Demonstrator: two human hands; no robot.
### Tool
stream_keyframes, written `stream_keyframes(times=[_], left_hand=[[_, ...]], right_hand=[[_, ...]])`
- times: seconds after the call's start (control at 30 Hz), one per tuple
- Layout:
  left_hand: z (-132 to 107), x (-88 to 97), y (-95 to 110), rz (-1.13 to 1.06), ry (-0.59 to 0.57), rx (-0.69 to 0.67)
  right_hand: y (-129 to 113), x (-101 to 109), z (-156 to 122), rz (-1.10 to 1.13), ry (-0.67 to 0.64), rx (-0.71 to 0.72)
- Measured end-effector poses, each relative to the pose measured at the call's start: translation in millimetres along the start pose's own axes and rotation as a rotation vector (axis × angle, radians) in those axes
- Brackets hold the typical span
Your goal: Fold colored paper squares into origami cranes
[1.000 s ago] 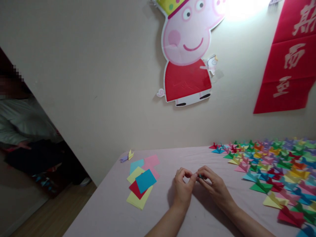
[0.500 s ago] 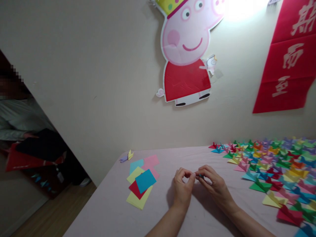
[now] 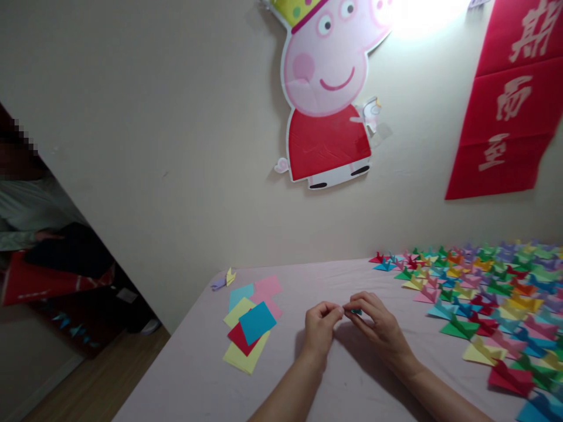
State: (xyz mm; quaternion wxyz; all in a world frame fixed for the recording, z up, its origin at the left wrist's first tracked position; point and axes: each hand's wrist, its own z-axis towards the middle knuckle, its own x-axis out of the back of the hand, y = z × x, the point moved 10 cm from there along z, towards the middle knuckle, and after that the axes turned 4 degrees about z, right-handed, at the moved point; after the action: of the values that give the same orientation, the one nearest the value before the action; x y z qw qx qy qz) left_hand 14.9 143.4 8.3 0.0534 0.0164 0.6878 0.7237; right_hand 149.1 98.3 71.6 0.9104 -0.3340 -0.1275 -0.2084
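Above the middle of the table, my left hand and my right hand meet at the fingertips. A small dark bluish-green folded paper shows between the thumb and fingers of my right hand, mostly covered by them. Thumb and index finger of my left hand pinch together at its left end; the exact bit they grip is hidden. Left of my hands lie loose paper sheets: a blue sheet on top, a red sheet, yellow sheets, a light blue sheet and pink sheets.
Rows of colourful folded paper cranes cover the table's right side. A yellow and a purple folded piece lie at the far left corner of the pink-covered table. Beyond the wall edge, a person holds dark cloth and something red.
My fingertips have shifted slightly; the left hand's thumb and index finger are now closer together, with less of a gap. The whole view has moved a little. The loose sheets stay in place.
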Motion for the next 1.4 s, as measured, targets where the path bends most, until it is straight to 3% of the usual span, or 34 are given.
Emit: stream_keyframes(times=[0.37,0.73,0.93,1.2,1.4], left_hand=[[1,-5.3,-6,-0.066,-0.088,0.137],[-1,-13.2,-5,-0.068,-0.193,0.158],[2,-12.3,-2,0.011,-0.202,0.076],[-5,-2.5,31,0.247,-0.073,-0.197],[-7,-1.9,36,0.333,-0.023,-0.277]], right_hand=[[3,1,1,0.056,-0.009,-0.053],[6,-2,0,0.120,-0.024,-0.050],[13,-1,0,0.171,-0.016,-0.145],[28,-4,-2,0.253,-0.018,-0.324],[32,-10,-3,0.291,-0.064,-0.402]])
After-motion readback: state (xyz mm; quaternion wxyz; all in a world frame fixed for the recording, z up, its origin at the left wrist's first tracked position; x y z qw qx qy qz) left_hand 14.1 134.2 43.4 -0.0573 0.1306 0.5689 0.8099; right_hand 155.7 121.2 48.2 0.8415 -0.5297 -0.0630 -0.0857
